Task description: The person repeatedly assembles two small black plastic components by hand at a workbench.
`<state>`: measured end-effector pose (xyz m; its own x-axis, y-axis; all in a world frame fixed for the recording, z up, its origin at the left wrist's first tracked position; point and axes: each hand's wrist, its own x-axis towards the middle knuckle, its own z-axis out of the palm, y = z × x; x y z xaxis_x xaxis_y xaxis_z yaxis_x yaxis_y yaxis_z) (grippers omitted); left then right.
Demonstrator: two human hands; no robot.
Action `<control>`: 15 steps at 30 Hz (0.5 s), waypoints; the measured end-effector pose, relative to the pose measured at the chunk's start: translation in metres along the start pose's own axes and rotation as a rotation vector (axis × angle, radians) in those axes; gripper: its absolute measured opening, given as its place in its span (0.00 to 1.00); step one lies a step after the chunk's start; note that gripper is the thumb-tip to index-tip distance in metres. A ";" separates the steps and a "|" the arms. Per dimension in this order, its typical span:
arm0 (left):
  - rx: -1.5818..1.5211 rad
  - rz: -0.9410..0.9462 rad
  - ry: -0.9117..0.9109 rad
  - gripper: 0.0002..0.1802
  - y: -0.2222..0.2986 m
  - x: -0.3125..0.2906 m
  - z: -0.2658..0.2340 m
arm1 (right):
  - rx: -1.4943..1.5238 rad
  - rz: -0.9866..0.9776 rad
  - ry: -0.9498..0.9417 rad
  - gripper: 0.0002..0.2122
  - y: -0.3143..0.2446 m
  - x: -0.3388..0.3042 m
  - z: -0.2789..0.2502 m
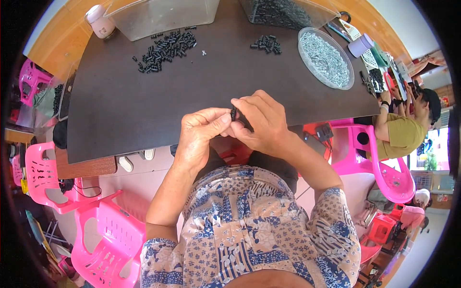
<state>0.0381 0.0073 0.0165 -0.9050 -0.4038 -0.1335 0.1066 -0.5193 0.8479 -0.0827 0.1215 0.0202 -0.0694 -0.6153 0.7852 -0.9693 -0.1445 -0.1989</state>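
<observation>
My left hand (203,126) and my right hand (260,118) meet over the near edge of the dark table (144,103). Between their fingertips they pinch a small black plastic part (233,114); its details are mostly covered by the fingers. Farther off on the left lies a loose pile of small black plastic parts (165,52). A smaller group of black parts (267,44) sits beyond my right hand. To the right of that group, a round clear tub (303,53) holds a heap of small silvery metal pieces (329,58).
Two clear bins stand at the far edge, one on the left (161,24) and one with black parts (276,14). A pink bottle (100,23) and a lilac cup (360,45) flank them. Pink chairs (113,230) surround the table; a person (401,125) sits at right.
</observation>
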 end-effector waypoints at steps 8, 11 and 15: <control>0.054 0.044 0.037 0.07 -0.006 -0.003 0.002 | 0.057 -0.038 -0.006 0.17 0.001 -0.003 0.003; 0.051 0.049 0.056 0.06 -0.008 -0.005 0.001 | 0.094 -0.044 -0.003 0.15 0.001 -0.004 0.005; 0.011 0.019 0.060 0.06 -0.010 -0.004 0.002 | 0.112 -0.028 -0.045 0.14 0.005 -0.006 0.007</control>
<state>0.0397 0.0153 0.0098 -0.8765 -0.4582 -0.1474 0.1191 -0.5031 0.8560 -0.0854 0.1191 0.0106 -0.0300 -0.6434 0.7650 -0.9383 -0.2457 -0.2434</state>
